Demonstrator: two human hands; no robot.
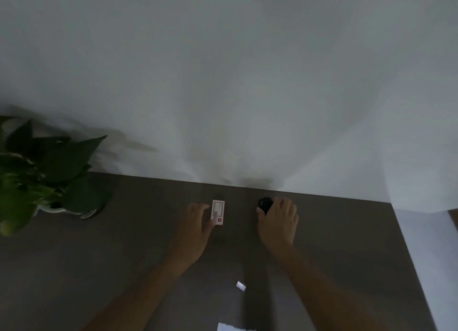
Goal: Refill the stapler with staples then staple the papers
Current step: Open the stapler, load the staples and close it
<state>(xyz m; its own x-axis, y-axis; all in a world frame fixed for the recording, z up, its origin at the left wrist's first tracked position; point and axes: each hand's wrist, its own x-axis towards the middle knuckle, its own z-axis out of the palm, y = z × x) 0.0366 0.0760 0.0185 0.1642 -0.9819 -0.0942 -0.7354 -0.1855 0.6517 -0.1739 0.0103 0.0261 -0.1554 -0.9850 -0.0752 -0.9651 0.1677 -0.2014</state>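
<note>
A small white staple box with a red square lies near the back edge of the dark desk. My left hand rests beside it, fingers spread, with a fingertip touching the box's near end. To the right sits a black stapler, mostly covered by my right hand, whose fingers lie over it; whether it is gripped I cannot tell. A corner of white paper shows at the bottom edge. A small white scrap lies between my forearms.
A leafy green plant in a white pot stands at the desk's back left. A white wall rises directly behind the desk. The desk's right edge runs diagonally, with pale floor beyond it.
</note>
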